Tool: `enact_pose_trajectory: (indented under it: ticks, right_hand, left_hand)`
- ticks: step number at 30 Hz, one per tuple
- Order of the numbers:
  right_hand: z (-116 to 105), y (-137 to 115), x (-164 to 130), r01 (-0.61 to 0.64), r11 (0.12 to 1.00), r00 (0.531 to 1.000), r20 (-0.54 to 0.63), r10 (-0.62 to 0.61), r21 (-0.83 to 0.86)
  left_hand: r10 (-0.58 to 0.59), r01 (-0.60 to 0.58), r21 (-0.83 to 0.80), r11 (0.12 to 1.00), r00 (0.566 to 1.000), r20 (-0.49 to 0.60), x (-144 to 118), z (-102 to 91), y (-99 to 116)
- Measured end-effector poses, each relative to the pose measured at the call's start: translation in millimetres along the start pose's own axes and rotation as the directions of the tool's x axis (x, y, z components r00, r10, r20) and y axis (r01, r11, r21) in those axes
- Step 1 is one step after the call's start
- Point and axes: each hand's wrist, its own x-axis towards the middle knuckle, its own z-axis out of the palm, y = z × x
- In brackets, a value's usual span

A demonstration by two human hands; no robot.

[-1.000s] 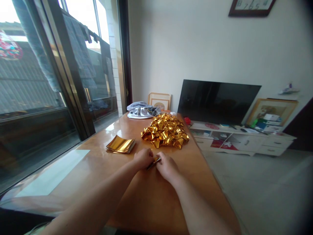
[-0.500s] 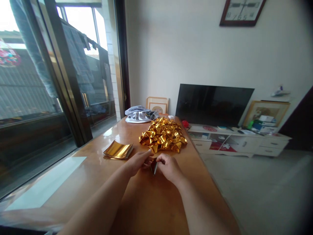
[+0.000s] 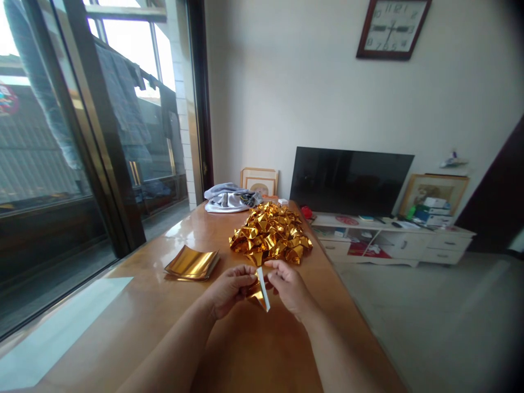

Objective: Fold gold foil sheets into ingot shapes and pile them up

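Both hands, left hand (image 3: 229, 288) and right hand (image 3: 289, 284), pinch one folded gold foil sheet (image 3: 261, 295) between fingertips (its white underside showing), with the folded gold pile (image 3: 271, 234) just beyond.

Two bare forearms are seen entering from the bottom edge, ending in the left hand (image 3: 227, 288) and the right hand (image 3: 290, 285). No sleeves, gloves, rings, watches or bracelets are worn on the parts shown; the fingernails are kept short and unpainted
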Motion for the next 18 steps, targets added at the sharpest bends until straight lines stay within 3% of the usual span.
enact_pose_trajectory:
  ticks: [4, 9, 18]
  right_hand:
    - [-2, -1, 0, -0.082, 0.989, 0.991, -0.097, 0.095, 0.127]
    - [1, -10, -6, -0.121, 0.959, 0.992, 0.065, 0.108, 0.257]
    - [4, -4, -6, -0.066, 0.969, 0.997, -0.025, 0.074, 0.24]
  left_hand:
    - [0.141, -0.152, -0.059, 0.987, 0.976, -0.166, 1, -2.7, 3]
    - [0.222, -0.252, -0.074, 0.965, 0.933, -0.284, 1, -3.0, 5]
    - [0.238, -0.241, 0.01, 0.97, 0.947, -0.217, -5, 7.6, 7]
